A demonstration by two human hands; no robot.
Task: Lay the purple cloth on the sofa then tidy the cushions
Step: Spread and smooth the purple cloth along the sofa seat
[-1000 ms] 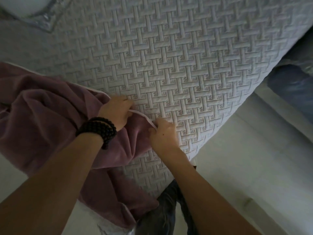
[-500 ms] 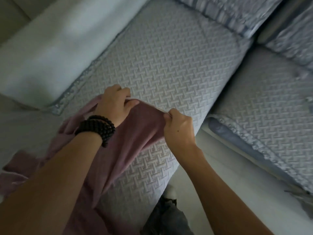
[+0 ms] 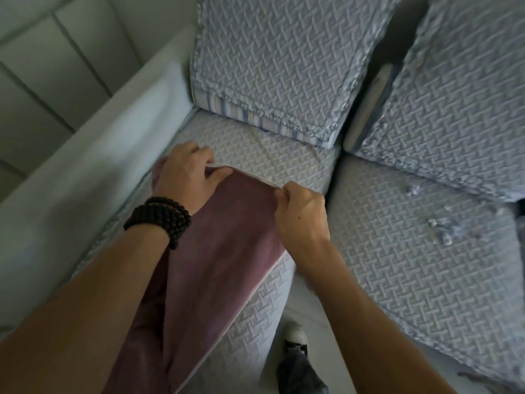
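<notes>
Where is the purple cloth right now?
In the head view, the purple cloth lies on the left seat of the sofa, its far edge pinched by the left hand and right hand.

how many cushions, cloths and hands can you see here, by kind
back cushions: 2, one at left and one at right
seat cushions: 2, one partly under the cloth and one bare
purple cloth: 1
hands: 2, left and right, both gripping the cloth's edge
total: 7
</notes>
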